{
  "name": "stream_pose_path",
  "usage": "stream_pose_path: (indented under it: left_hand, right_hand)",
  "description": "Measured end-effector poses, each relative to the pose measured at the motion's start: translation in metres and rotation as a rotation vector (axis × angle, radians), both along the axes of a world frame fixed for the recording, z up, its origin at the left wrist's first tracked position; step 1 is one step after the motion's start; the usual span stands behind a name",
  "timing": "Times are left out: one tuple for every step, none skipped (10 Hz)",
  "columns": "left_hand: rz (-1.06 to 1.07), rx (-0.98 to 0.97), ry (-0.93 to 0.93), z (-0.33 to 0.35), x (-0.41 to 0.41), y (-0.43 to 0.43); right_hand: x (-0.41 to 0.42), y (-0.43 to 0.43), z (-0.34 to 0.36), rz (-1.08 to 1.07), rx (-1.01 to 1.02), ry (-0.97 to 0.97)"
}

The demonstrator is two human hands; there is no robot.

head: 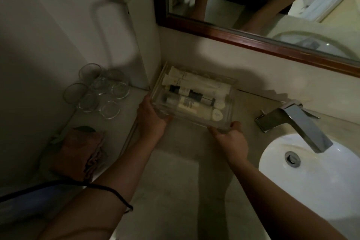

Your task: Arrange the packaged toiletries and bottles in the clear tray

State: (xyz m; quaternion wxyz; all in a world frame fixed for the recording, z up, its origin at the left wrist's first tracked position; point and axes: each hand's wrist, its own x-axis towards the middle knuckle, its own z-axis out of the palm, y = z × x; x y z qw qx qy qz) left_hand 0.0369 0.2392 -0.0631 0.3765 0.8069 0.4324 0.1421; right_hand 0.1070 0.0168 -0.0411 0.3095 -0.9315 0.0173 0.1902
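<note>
While drinking glasses (97, 91) are standing off in the corner untouched, the left hand (151, 117) is gripping the left end of the clear tray (224, 122), which is sitting on the counter (175, 161) against the wall. Packaged toiletries and bottles (187, 93) are lying in neat rows inside, so arranging looks nearly finished. The right hand (231, 138) is grasping the near right corner, probably only squaring the tray.

I count one clear tray (229, 122), two white round packets (217, 114) inside at its right end, four drinking glasses (90, 73) by the counter's left edge, one faucet (300, 122).
</note>
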Motion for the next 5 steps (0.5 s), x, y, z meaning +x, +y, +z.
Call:
stream_pose_path:
  left_hand:
    - [0.021, 0.008, 0.044, -0.001, 0.004, 0.0]
    - [0.013, 0.025, 0.056, -0.001, 0.003, 0.0]
    - [0.002, 0.012, 0.057, 0.001, 0.003, 0.0]
    - [-0.003, -0.069, 0.041, 0.003, 0.003, 0.005]
    - [-0.03, -0.151, 0.006, 0.009, -0.003, 0.011]
  right_hand:
    - [0.004, 0.0, -0.002, 0.001, 0.01, 0.017]
    - [0.004, 0.0, -0.003, 0.009, 0.011, 0.014]
    - [0.002, -0.001, -0.004, 0.022, 0.008, 0.016]
    - [0.0, -0.004, 0.001, 0.037, 0.034, 0.063]
    - [-0.008, -0.011, 0.001, 0.058, 0.084, 0.107]
